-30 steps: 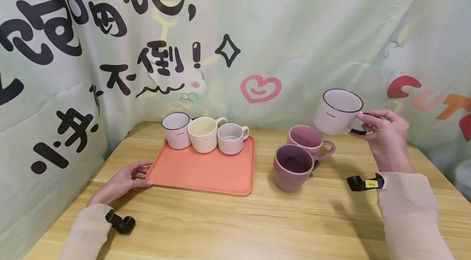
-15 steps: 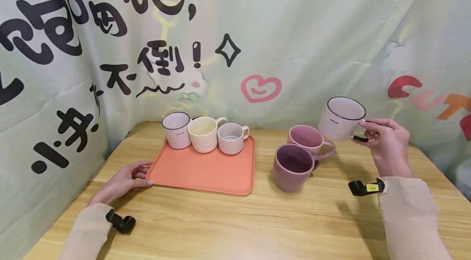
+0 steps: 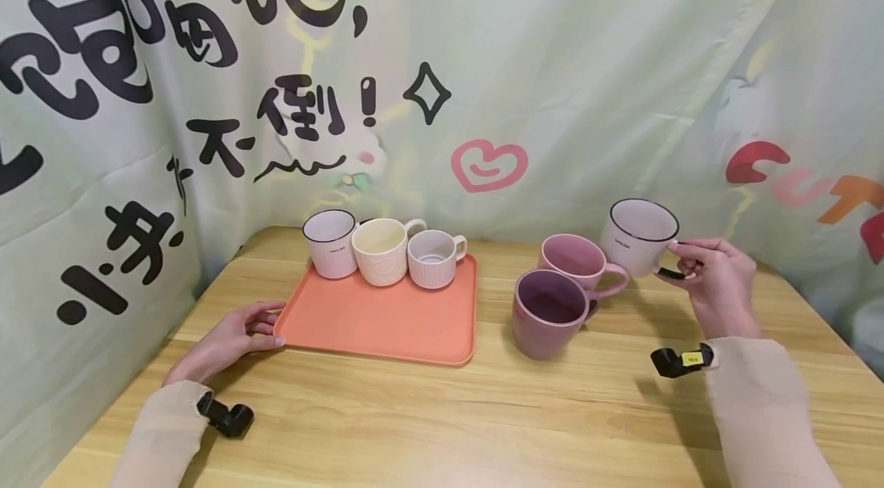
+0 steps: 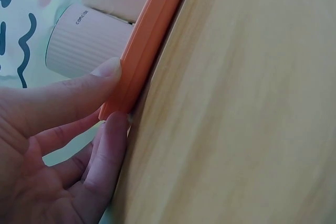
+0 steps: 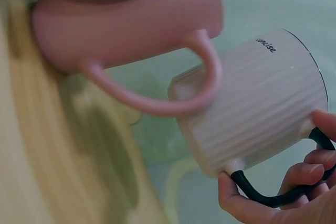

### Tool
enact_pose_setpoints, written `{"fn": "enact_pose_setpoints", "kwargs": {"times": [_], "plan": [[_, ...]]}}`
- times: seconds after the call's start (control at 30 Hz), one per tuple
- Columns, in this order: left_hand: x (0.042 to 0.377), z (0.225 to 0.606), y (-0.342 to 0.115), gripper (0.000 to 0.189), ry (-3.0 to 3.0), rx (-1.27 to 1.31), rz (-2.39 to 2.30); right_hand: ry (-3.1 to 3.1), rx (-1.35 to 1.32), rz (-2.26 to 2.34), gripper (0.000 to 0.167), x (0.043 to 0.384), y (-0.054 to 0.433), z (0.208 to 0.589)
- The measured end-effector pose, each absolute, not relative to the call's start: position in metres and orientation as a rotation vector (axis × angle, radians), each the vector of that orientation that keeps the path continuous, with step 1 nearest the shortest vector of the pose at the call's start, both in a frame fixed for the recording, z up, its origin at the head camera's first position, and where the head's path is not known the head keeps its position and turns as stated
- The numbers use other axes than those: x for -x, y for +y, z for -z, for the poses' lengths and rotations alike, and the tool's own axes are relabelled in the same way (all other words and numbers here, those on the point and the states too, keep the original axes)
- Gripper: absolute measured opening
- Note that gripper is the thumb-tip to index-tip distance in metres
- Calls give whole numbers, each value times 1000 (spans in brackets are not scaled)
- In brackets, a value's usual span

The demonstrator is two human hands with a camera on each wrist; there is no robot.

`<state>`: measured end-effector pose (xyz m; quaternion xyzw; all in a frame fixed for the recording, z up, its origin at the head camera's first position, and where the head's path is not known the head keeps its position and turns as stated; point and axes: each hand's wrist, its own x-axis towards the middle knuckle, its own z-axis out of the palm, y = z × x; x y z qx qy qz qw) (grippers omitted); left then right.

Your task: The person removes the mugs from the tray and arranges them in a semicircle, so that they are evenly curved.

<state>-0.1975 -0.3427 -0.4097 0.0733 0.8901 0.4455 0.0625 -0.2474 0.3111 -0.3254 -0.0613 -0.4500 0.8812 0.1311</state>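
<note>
A person's right hand (image 3: 721, 277) grips the black handle (image 5: 262, 199) of a white mug (image 3: 638, 239), raised above the wooden table (image 3: 442, 419) at the right of the frame, just behind a pink mug (image 3: 573, 258); whether the two touch is hard to tell. A purple mug (image 3: 545, 334) stands in front. At left, the left hand (image 3: 238, 334) pinches the near-left corner of an orange tray (image 3: 387, 319), thumb against the rim. A black-rimmed mug (image 3: 334, 258), a cream mug (image 3: 382, 265) and a grey cup (image 3: 431, 273) line its far edge, the orange floor showing from there to the near rim. Wood separates the tray's right edge from the purple mug.
</note>
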Motion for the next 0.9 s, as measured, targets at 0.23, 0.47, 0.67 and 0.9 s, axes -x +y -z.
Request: {"fn": "enact_pose_setpoints", "kwargs": {"times": [0.23,0.47,0.67,0.9], "plan": [[198,410,-341,70,2697,-235,-1350,-1433,207,-2573,24,250,314,339],[199,408,-338,70,2696,-231,-1354,-1557,244,-2598,27,252,319,353],[199,409,-339,70,2694,-242,-1367,-1749,185,-2619,32,252,325,364],[197,411,-342,68,2713,-253,-1365,-1972,95,-2511,23,247,331,370]]}}
